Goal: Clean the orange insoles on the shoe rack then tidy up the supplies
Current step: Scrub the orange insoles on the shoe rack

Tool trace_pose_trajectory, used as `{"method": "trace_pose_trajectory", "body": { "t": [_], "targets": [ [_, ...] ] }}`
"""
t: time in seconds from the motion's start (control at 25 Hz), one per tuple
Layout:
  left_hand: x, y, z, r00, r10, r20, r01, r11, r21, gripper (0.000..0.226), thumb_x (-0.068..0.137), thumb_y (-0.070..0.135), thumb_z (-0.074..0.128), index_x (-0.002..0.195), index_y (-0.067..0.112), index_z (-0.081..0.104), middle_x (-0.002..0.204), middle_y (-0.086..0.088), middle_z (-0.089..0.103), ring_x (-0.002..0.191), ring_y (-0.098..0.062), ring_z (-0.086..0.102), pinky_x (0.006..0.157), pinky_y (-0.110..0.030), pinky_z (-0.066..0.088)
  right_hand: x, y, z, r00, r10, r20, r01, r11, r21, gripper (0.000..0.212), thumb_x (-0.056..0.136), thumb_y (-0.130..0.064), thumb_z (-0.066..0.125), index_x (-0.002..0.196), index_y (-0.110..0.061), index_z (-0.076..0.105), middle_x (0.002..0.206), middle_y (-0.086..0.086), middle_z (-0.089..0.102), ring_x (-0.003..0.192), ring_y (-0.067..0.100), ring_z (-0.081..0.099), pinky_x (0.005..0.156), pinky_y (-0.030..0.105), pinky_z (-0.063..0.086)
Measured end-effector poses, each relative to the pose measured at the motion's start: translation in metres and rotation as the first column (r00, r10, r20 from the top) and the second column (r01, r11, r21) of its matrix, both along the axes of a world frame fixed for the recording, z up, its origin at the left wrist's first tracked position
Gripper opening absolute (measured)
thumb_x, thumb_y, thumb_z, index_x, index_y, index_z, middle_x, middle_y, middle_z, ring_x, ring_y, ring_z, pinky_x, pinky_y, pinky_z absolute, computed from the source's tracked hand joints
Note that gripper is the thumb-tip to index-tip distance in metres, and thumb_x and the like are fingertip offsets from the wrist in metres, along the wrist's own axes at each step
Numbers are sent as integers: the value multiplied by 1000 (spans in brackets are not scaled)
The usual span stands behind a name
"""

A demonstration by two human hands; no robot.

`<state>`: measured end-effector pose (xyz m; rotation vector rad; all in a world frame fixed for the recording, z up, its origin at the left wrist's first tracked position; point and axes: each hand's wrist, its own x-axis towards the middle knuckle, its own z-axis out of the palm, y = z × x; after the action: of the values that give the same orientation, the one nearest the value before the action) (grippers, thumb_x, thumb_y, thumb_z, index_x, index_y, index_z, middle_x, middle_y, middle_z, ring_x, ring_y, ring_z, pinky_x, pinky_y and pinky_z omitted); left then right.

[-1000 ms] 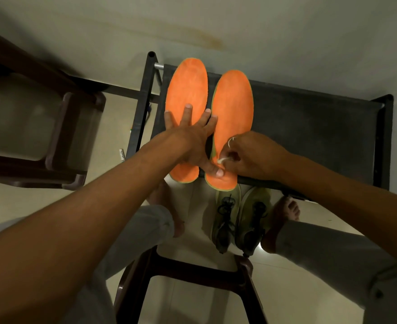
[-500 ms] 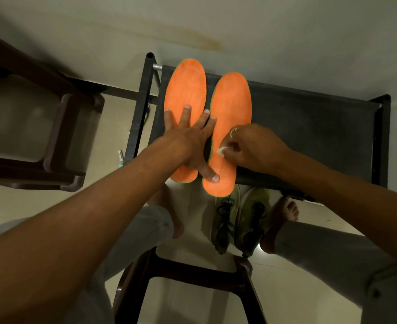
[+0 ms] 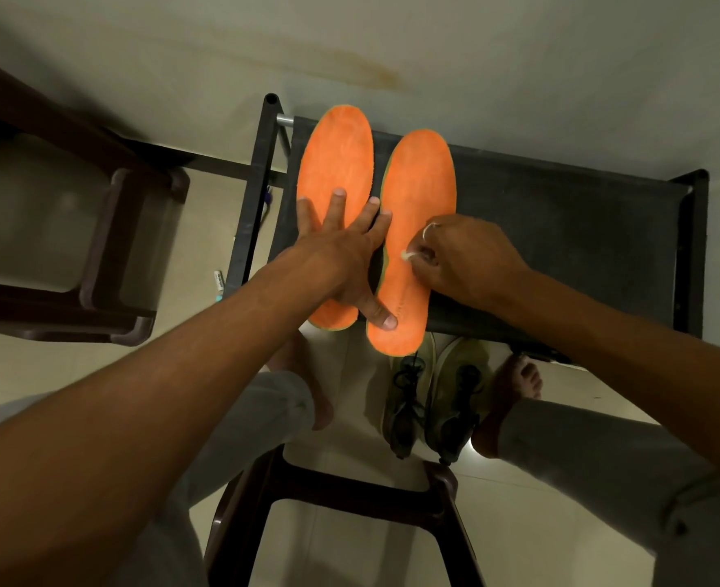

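Two orange insoles lie side by side on the dark top of the shoe rack point(image 3: 561, 230). My left hand point(image 3: 341, 256) lies flat with spread fingers across the left insole point(image 3: 335, 158), its thumb pressing the heel of the right insole point(image 3: 419, 184). My right hand point(image 3: 464, 260) has curled fingers pinching a small white wad point(image 3: 407, 256) against the middle of the right insole. Most of the wad is hidden in the fingers.
A pair of greenish laced shoes point(image 3: 434, 396) stands on the tiled floor under the rack's front edge, between my bare feet. Dark brown plastic stools stand at left point(image 3: 108, 247) and below me point(image 3: 350, 493). A small white tube point(image 3: 219, 281) lies on the floor by the rack's left leg.
My right hand with the white wad has moved up the right insole, from the heel toward its middle. My left hand has stayed pressed on both insoles.
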<state>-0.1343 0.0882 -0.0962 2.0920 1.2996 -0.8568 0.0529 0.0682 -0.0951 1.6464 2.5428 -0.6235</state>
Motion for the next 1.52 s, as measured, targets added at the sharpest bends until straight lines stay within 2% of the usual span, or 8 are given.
{"method": "trace_pose_trajectory", "body": {
  "t": [0.16, 0.36, 0.56, 0.76, 0.96, 1.16, 1.32, 1.52],
  "targets": [
    [1, -1, 0, 1000, -15, -14, 15, 1000, 3, 155, 46, 91, 66, 153, 27, -26, 161, 4, -30, 145, -40, -30, 107, -77, -9, -7, -12, 15, 975, 135, -174, -194, 900, -391, 13, 88, -32, 65, 92, -27, 76, 84, -13, 71, 70, 2, 61, 61, 21, 45],
    [0, 0, -1, 1000, -2, -2, 2, 1000, 5, 154, 47, 91, 66, 154, 28, -25, 162, 4, -29, 145, -40, -30, 107, -77, -11, 6, 4, 3, 1000, 1, 24, -1, 1000, -3, 25, 93, -40, 57, 91, -19, 71, 88, -5, 67, 77, 15, 61, 67, 35, 52],
    [1, -1, -1, 1000, -16, -24, 16, 1000, 15, 154, 47, 91, 65, 153, 27, -26, 161, 4, -30, 145, -40, -30, 107, -77, -9, -3, -6, 15, 978, 76, -194, -164, 856, -490, 15, 86, -29, 69, 95, -20, 77, 88, -9, 74, 76, 5, 66, 71, 27, 54],
    [0, -1, -1, 1000, -4, -5, 4, 1000, 8, 154, 46, 91, 66, 154, 28, -25, 162, 5, -29, 145, -40, -30, 107, -77, -10, 6, 3, 1, 996, -70, -47, 68, 997, -45, 23, 91, -39, 61, 95, -21, 75, 91, -4, 72, 78, 14, 65, 70, 37, 55],
    [1, -1, -2, 1000, -20, -24, 20, 1000, 10, 154, 46, 92, 65, 153, 28, -26, 161, 5, -31, 145, -40, -30, 107, -77, -10, -5, -9, 11, 979, 43, -198, -131, 880, -457, 16, 86, -29, 68, 94, -20, 78, 88, -9, 74, 75, 4, 65, 69, 25, 54],
    [0, 0, -1, 1000, -8, -6, 8, 1000, 4, 154, 46, 91, 65, 153, 28, -25, 161, 5, -30, 145, -40, -30, 106, -77, -10, 3, -2, 1, 999, -28, -26, 27, 999, -22, 24, 92, -39, 58, 95, -21, 74, 94, -3, 71, 80, 15, 64, 71, 38, 54],
    [0, -1, -1, 1000, -21, -17, 21, 1000, 13, 154, 46, 92, 64, 153, 28, -26, 161, 4, -30, 145, -40, -30, 106, -77, -10, -7, -14, 13, 984, 76, -162, -128, 933, -337, 17, 88, -34, 65, 95, -25, 76, 87, -9, 72, 74, 5, 63, 64, 25, 50],
    [0, 0, -1, 1000, -7, -10, 7, 1000, 11, 154, 45, 91, 66, 153, 29, -26, 161, 5, -30, 144, -40, -31, 107, -77, -11, 9, 20, -5, 997, -5, 72, -4, 992, 128, 28, 98, -37, 52, 98, -14, 69, 98, 6, 65, 85, 24, 62, 67, 37, 51]
  ]
}}
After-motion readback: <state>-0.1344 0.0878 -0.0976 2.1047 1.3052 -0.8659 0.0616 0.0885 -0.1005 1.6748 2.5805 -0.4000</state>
